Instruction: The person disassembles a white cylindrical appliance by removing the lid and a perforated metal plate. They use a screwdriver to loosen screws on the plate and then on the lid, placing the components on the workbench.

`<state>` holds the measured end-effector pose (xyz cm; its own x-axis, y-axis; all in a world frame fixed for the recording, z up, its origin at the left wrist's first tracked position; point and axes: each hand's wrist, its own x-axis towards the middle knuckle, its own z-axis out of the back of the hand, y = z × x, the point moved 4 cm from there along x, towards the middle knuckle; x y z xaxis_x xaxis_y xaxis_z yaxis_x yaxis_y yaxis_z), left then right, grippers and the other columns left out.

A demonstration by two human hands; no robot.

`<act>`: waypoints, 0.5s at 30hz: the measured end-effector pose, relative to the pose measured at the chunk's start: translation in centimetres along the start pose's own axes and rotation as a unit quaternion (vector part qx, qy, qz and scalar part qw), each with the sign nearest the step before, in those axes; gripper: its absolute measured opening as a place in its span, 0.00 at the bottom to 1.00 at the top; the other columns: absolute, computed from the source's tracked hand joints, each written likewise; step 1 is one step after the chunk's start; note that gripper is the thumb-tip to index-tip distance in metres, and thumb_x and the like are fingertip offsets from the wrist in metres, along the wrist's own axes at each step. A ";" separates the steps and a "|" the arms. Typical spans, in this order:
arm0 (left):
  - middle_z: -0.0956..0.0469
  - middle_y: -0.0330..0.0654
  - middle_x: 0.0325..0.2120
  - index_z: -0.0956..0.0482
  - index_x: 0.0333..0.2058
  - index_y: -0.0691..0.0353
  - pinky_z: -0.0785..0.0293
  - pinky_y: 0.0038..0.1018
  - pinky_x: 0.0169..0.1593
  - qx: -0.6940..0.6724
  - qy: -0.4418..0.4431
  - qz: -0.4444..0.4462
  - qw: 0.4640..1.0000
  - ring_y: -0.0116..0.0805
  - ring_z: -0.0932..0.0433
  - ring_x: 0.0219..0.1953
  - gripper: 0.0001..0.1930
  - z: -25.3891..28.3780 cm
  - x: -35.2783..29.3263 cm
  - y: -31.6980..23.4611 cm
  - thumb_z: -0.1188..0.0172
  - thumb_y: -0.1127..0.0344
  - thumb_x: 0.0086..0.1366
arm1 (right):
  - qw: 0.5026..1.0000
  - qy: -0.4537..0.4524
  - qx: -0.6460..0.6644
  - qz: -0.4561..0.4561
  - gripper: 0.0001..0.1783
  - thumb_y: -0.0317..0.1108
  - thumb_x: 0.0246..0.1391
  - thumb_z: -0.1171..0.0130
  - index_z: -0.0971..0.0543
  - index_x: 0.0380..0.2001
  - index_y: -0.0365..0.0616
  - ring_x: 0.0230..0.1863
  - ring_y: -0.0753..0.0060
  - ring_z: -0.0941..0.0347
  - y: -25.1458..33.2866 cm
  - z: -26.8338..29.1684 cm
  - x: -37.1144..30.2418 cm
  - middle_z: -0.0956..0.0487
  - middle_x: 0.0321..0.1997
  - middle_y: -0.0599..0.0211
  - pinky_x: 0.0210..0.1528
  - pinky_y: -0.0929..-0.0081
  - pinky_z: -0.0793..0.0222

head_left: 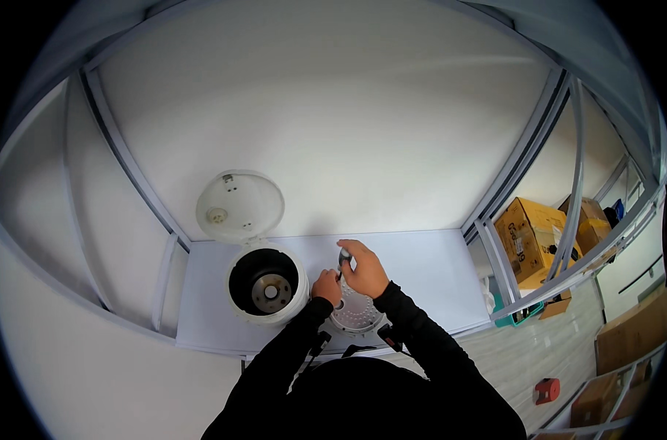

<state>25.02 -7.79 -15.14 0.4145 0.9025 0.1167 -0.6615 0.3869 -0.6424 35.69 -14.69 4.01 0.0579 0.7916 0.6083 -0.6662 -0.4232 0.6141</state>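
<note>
A white rice cooker (269, 286) stands on the table with its round lid (239, 205) swung up. Its dark inside bares a metal heating plate (272, 292). To its right, close to my body, sits a round whitish steamer basket (357, 312) with a pattern of small holes. Above the far side of this basket, my right hand (365, 268) is closed around a small grey, rounded thing (344, 257), whose kind I cannot make out. My left hand (326, 287) is closed too, just below it at the basket's left rim; whatever its fingers hold is hidden.
The pale table (429, 286) is bounded by a white back wall (326, 125) and metal frame posts. Beyond the right post are cardboard boxes (531, 238) and a teal crate (520, 315). A red stool (547, 391) stands on the floor at the lower right.
</note>
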 end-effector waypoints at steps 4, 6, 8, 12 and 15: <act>0.23 0.48 0.43 0.22 0.42 0.57 0.22 0.50 0.45 0.008 0.002 0.002 1.000 0.57 0.19 0.41 0.07 0.1 -0.2 -0.2 0.39 0.65 0.66 | 0.996 0.047 -0.078 -0.014 0.26 0.24 0.55 0.36 0.22 0.59 0.43 0.48 0.45 0.21 -0.1 0.0 -0.1 0.20 0.50 0.49 0.51 0.61 0.23; 0.23 0.48 0.43 0.22 0.42 0.57 0.22 0.49 0.45 0.011 0.011 -0.003 1.000 0.57 0.19 0.41 0.08 0.5 -0.3 -0.7 0.39 0.65 0.66 | 0.996 0.063 -0.042 -0.050 0.27 0.24 0.56 0.37 0.23 0.60 0.43 0.48 0.45 0.21 -0.5 -0.1 -0.2 0.20 0.52 0.49 0.51 0.61 0.23; 0.23 0.48 0.43 0.22 0.43 0.56 0.22 0.49 0.45 0.017 0.015 -0.012 1.000 0.57 0.19 0.41 0.08 0.6 -0.4 -0.8 0.39 0.65 0.67 | 0.998 0.036 0.026 -0.039 0.27 0.26 0.56 0.35 0.23 0.61 0.44 0.48 0.46 0.21 -0.2 0.1 -0.1 0.20 0.51 0.50 0.50 0.61 0.24; 0.23 0.47 0.43 0.22 0.43 0.56 0.22 0.49 0.46 0.021 0.010 -0.001 1.000 0.56 0.19 0.42 0.08 0.4 -0.2 -0.5 0.39 0.64 0.67 | 0.999 0.008 -0.034 0.010 0.29 0.24 0.57 0.36 0.24 0.63 0.44 0.44 0.49 0.21 -0.2 -0.3 -0.3 0.20 0.46 0.53 0.47 0.60 0.24; 0.23 0.47 0.43 0.22 0.42 0.56 0.22 0.49 0.46 0.027 0.003 0.002 1.000 0.56 0.19 0.42 0.08 0.1 -0.2 -0.1 0.39 0.63 0.67 | 0.996 0.053 -0.044 -0.049 0.31 0.22 0.57 0.37 0.26 0.65 0.42 0.45 0.49 0.21 0.5 -0.2 -0.3 0.20 0.46 0.52 0.48 0.61 0.24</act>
<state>24.91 -7.98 -15.04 0.4158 0.9029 0.1093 -0.6964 0.3934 -0.6002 35.21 -15.06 4.03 0.0498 0.8711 0.4886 -0.7244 -0.3053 0.6181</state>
